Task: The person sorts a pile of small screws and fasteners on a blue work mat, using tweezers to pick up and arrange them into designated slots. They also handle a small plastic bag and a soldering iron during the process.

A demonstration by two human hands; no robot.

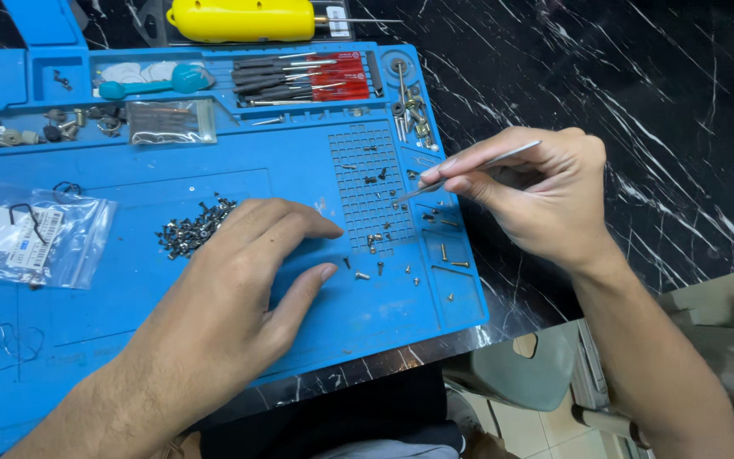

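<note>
Tweezers [469, 170] pinched in your right hand [537, 191] — tips over the mat's [299, 170] grid; left hand [231, 289] flat, empty — beside screws [193, 228].

Blue work mat [214, 161] – black marble-veined table [639, 76] – yellow tool [239, 19]

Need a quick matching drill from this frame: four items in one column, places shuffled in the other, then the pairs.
1 tweezers
2 pile of screws
3 yellow tool
4 clear plastic bag

A top edge, beyond the blue mat
B left part of the mat
C in the right hand
D just beyond the left hand

Pairs: 1-C, 2-D, 3-A, 4-B
</note>
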